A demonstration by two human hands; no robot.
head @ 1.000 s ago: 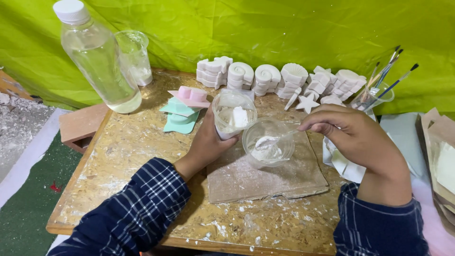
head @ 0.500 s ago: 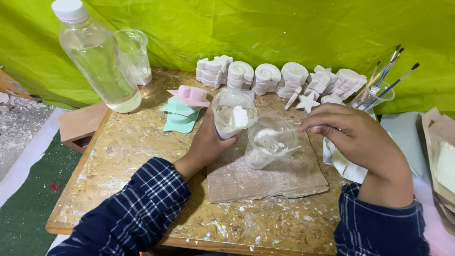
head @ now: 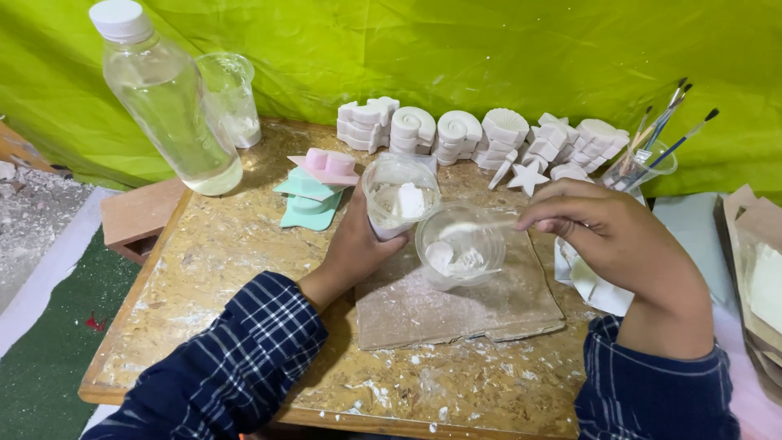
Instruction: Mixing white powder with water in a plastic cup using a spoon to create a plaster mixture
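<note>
Green cloth hangs behind a chipboard table (head: pixel 204 269) spattered with white plaster, and a flat slab (head: pixel 456 305) lies at its middle. Take the clear bowl (head: pixel 460 244) on that slab as the landmark. It holds white lumps and powder. Touching its left rim stands a clear plastic cup (head: pixel 399 195) with a white chunk inside; the left hand (head: pixel 354 244) wraps around that cup from the near-left side, fingers closed on its wall. The right hand (head: pixel 611 240) sits just right of the bowl, fingers pinched narrow around a thin white stirrer (head: pixel 481 226). The stirrer's long axis runs roughly level, left from the fingertips over the bowl's mouth. Behind the bowl stands a row of white plaster casts (head: pixel 489 134). Far left behind are a water bottle (head: pixel 167 106) and a glass (head: pixel 230 96).
</note>
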